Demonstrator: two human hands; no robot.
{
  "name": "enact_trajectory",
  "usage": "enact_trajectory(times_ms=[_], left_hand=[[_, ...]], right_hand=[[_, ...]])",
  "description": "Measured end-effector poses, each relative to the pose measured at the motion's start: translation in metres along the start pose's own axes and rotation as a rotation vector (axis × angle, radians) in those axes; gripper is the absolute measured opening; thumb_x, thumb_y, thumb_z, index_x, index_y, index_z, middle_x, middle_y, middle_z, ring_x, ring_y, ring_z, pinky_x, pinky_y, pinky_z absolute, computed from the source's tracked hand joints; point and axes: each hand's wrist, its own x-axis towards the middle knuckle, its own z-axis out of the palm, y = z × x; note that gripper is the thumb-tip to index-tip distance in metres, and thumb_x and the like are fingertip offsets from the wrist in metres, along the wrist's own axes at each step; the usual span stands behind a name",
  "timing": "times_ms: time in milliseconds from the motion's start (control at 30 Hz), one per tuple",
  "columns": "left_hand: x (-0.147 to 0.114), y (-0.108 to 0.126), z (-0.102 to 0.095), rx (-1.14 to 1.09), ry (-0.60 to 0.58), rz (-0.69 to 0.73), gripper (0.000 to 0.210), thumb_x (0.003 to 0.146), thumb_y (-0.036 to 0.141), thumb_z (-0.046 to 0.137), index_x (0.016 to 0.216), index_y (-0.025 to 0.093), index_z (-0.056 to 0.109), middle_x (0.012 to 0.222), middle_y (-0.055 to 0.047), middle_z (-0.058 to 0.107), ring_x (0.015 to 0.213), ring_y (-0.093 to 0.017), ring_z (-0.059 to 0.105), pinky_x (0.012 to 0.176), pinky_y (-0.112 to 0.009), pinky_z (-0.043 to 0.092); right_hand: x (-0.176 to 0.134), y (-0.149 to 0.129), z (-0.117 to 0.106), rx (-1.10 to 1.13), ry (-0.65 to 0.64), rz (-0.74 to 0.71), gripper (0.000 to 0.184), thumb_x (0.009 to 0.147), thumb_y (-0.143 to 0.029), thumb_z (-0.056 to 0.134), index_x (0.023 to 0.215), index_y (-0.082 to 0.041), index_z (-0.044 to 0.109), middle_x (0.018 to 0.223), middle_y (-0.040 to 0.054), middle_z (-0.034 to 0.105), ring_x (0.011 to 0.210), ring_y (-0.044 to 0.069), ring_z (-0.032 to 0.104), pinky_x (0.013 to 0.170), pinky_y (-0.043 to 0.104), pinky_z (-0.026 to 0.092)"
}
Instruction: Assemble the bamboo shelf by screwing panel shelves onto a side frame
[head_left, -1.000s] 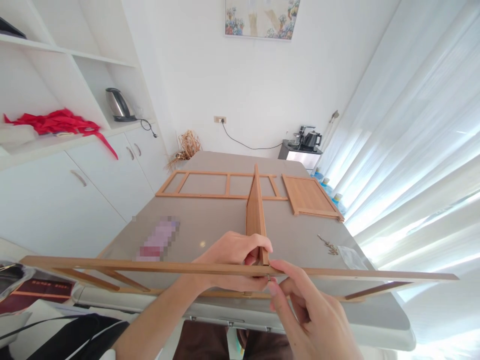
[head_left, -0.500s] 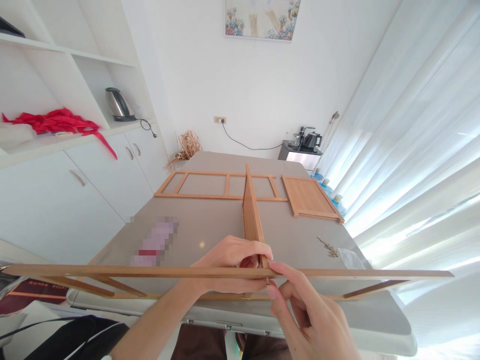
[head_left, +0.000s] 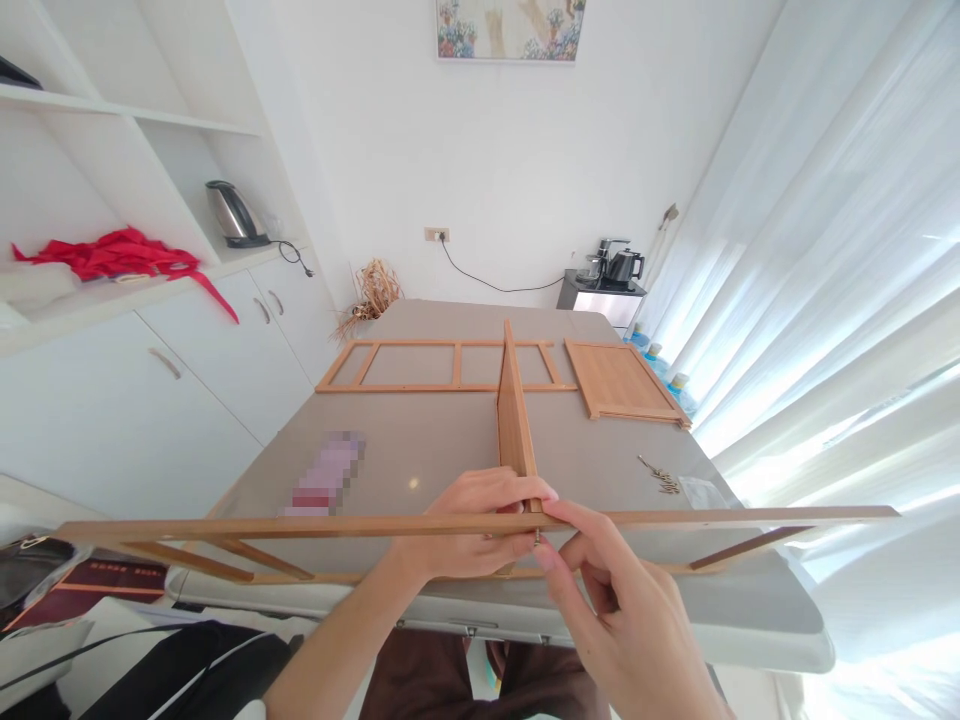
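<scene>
A long wooden frame (head_left: 300, 527) stands on edge along the near side of the table. Against its middle, a wooden shelf panel (head_left: 514, 415) meets it at a right angle and runs away from me. My left hand (head_left: 469, 495) reaches through the frame and is closed around the joint, gripping the panel's near end. Between thumb and fingertip, my right hand (head_left: 626, 590) pinches a small metal screw (head_left: 537, 537) at the frame's outer side, in line with the panel. The screw's tip is hidden.
Farther back lie a second wooden frame (head_left: 405, 388) and a flat wooden panel (head_left: 626, 382). Several screws (head_left: 664, 480) rest beside a clear plastic bag (head_left: 705, 492) on the right. A blurred purple item (head_left: 330, 470) lies on the left of the table (head_left: 420, 440).
The view has shifted slightly, so the frame and both hands appear a little higher. Both hands keep their hold at the joint, and the screw stays pinched in my right fingers.
</scene>
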Motion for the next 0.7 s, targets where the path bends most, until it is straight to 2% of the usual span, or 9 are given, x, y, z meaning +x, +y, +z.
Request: enact_trajectory(times_ms=[233,367,433,500,567,633,700], left_hand=[[-0.003,0.001,0.007,-0.011,0.044,0.025,0.036,0.102,0.042,0.046,0.128,0.019,0.056,0.077,-0.002,0.062,0.069,-0.015,0.054,0.068,-0.029,0.048],[-0.007,-0.002,0.012,0.006,0.085,0.015,0.039,0.104,0.048,0.043,0.127,0.020,0.058,0.075,-0.001,0.059,0.067,-0.015,0.050,0.068,-0.029,0.048],[-0.009,-0.005,0.013,0.061,0.112,0.011,0.041,0.103,0.051,0.044,0.128,0.022,0.059,0.077,-0.001,0.056,0.073,-0.016,0.051,0.070,-0.029,0.049],[-0.011,-0.008,0.013,0.162,0.160,0.028,0.043,0.101,0.055,0.047,0.127,0.025,0.063,0.088,-0.005,0.055,0.090,-0.019,0.054,0.079,-0.032,0.052],[-0.009,-0.012,0.011,0.243,0.198,0.072,0.041,0.099,0.055,0.048,0.122,0.026,0.066,0.115,-0.011,0.054,0.118,-0.027,0.050,0.098,-0.043,0.049],[-0.005,-0.016,0.010,0.253,0.177,0.134,0.041,0.101,0.054,0.044,0.121,0.025,0.063,0.140,-0.014,0.045,0.141,-0.034,0.035,0.114,-0.057,0.034],[0.000,-0.019,0.011,0.211,0.119,0.193,0.043,0.103,0.055,0.035,0.124,0.024,0.056,0.146,-0.014,0.046,0.147,-0.036,0.029,0.119,-0.065,0.023]], right_hand=[[-0.002,-0.001,0.002,0.059,0.007,0.065,0.029,0.100,-0.046,0.051,0.115,-0.025,0.064,0.058,-0.0081,0.053,0.044,0.008,0.039,0.044,0.017,0.037],[-0.002,0.003,0.003,0.082,-0.005,0.061,0.029,0.100,-0.045,0.051,0.116,-0.025,0.065,0.058,-0.0081,0.053,0.044,0.008,0.040,0.044,0.017,0.037],[-0.002,0.006,0.001,0.094,-0.033,0.048,0.028,0.100,-0.044,0.052,0.118,-0.025,0.064,0.059,-0.0084,0.053,0.044,0.008,0.040,0.045,0.017,0.037],[-0.001,0.009,0.000,0.100,-0.063,0.042,0.027,0.100,-0.043,0.053,0.118,-0.025,0.063,0.059,-0.0087,0.053,0.044,0.007,0.040,0.045,0.017,0.036],[-0.001,0.010,-0.001,0.103,-0.077,0.045,0.027,0.100,-0.043,0.053,0.119,-0.025,0.063,0.059,-0.0090,0.052,0.044,0.007,0.039,0.045,0.017,0.036],[0.000,0.010,-0.002,0.108,-0.082,0.044,0.027,0.100,-0.043,0.053,0.118,-0.025,0.062,0.059,-0.0094,0.051,0.044,0.007,0.038,0.045,0.017,0.036],[0.000,0.008,-0.001,0.101,-0.071,0.043,0.026,0.100,-0.044,0.053,0.116,-0.026,0.062,0.059,-0.0098,0.050,0.045,0.007,0.037,0.045,0.017,0.035]])
